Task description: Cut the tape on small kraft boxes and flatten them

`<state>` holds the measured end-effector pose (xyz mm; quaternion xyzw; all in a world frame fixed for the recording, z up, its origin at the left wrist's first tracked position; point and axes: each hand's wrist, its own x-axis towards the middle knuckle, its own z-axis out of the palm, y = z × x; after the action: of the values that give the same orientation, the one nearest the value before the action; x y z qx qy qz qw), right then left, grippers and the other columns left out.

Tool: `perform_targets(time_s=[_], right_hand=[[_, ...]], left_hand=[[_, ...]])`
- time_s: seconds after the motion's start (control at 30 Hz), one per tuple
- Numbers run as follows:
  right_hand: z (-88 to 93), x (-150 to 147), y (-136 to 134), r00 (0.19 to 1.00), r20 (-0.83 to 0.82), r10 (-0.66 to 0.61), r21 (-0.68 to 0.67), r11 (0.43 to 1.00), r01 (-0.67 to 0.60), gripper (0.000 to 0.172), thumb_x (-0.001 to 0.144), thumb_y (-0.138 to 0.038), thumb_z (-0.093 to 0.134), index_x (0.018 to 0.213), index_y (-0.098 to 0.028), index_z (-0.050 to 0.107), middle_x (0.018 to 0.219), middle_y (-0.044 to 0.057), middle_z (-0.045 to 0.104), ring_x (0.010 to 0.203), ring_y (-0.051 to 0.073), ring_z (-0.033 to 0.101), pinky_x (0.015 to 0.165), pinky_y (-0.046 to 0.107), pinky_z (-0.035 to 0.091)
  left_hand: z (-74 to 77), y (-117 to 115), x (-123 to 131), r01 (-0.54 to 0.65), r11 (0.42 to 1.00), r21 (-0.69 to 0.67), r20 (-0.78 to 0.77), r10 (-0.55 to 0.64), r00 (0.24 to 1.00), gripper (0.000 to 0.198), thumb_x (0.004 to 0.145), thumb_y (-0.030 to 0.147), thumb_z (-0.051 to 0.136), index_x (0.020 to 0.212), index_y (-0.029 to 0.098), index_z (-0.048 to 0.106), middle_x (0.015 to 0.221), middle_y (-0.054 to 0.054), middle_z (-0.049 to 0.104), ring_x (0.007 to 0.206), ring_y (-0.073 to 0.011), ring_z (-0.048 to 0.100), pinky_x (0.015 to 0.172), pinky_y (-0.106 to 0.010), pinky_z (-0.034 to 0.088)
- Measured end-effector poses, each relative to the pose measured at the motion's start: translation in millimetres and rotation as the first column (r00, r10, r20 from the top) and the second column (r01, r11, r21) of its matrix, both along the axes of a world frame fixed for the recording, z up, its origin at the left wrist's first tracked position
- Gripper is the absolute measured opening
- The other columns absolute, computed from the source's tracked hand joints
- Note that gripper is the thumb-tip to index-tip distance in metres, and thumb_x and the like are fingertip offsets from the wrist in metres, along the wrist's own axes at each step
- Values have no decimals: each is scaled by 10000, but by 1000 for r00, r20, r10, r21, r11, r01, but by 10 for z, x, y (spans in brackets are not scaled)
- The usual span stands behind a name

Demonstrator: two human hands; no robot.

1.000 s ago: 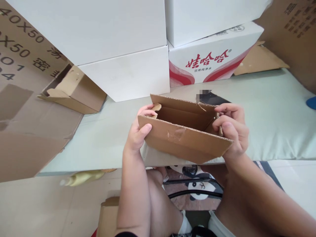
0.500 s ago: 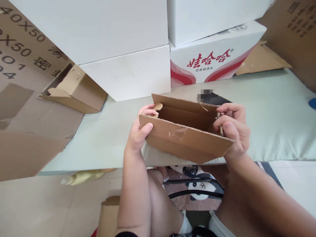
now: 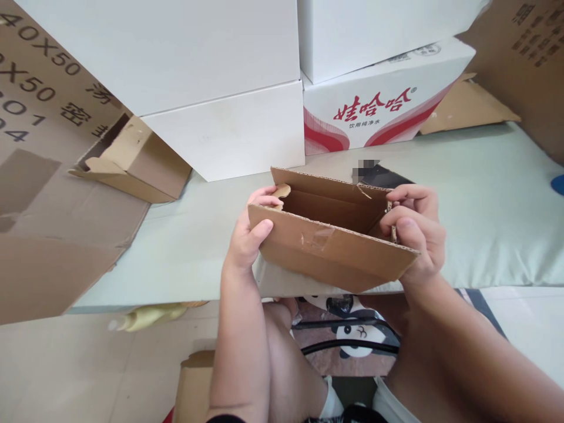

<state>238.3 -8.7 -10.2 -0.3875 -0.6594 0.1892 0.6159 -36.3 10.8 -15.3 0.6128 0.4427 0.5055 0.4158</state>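
Observation:
A small brown cardboard box (image 3: 330, 244) is held between my two hands, its top flaps raised and its mouth facing up toward me. My left hand (image 3: 249, 229) grips the left end, thumb on the near flap and fingers over the side flap. At the right end, my right hand (image 3: 420, 229) pinches the side flap with bent fingers. A strip of clear tape sticks to the near flap. The inside looks dark, and its bottom is hidden. Just behind the box lies a flat black object (image 3: 388, 176), partly covered by the box and right hand.
White cartons (image 3: 220, 129) and a red-and-white carton (image 3: 379, 106) stand at the back of the pale green padded surface (image 3: 484, 235). An open cardboard box (image 3: 145, 155) sits at left beside a large printed carton (image 3: 57, 194). A blue object (image 3: 557, 185) is at far right.

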Motion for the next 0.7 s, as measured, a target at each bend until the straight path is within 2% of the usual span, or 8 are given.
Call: perform_targets(time_s=[0.33,0.53,0.7], right_hand=[[-2,6,2,1000,-1,7,0,1000,-7,443,1000,-319,468,583,-203,564,961,83,535,830,211,548,695,418,428],[-6,-1,13,1000,-14,5,7,1000,-5,461,999,-342,473,572,-200,571,949,81,533,831,207,540,697,406,426],[-6,-2,20,1000,-17,11,11,1000,-10,456,995,-336,479,566,-206,562,913,83,516,925,239,547,712,408,424]], left_hand=[[-7,0,6,-5,1000,17,-14,6,1000,502,730,692,691,978,256,718,1376,-114,592,1410,-425,456,1124,-601,414],[6,-2,16,-23,1000,-1,-7,23,1000,508,721,681,706,957,234,740,1370,-122,604,1363,-414,498,1041,-528,483],[4,-2,15,-10,1000,15,13,10,1000,476,736,658,713,965,241,752,1355,-118,615,1375,-405,493,1047,-509,476]])
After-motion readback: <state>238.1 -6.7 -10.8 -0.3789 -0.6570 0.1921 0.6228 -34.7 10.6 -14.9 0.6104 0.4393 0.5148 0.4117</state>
